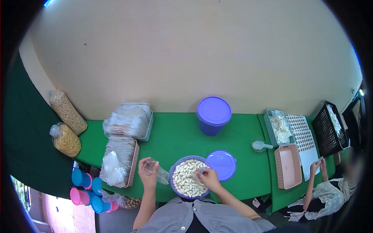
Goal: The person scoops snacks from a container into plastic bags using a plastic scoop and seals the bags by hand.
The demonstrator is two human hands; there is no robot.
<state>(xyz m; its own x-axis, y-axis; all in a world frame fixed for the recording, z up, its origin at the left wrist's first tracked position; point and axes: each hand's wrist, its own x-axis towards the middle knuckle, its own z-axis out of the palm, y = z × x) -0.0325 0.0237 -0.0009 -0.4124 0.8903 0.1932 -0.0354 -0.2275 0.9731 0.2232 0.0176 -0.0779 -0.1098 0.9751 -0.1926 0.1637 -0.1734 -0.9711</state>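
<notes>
My left hand is closed around a clear plastic bag, held just left of the purple tub. White, short stick-shaped pieces fill that tub nearly to the rim. Over the tub's right side, my right hand pinches a small clear scoop or cup; its exact shape is partly covered by the fingers. Beside the tub on the right lies a round purple lid.
A lidded purple bucket stands at the back. Baskets of flat bags sit left. To the right are a pink basket, a black crate, a scoop in a bowl and another person's hands.
</notes>
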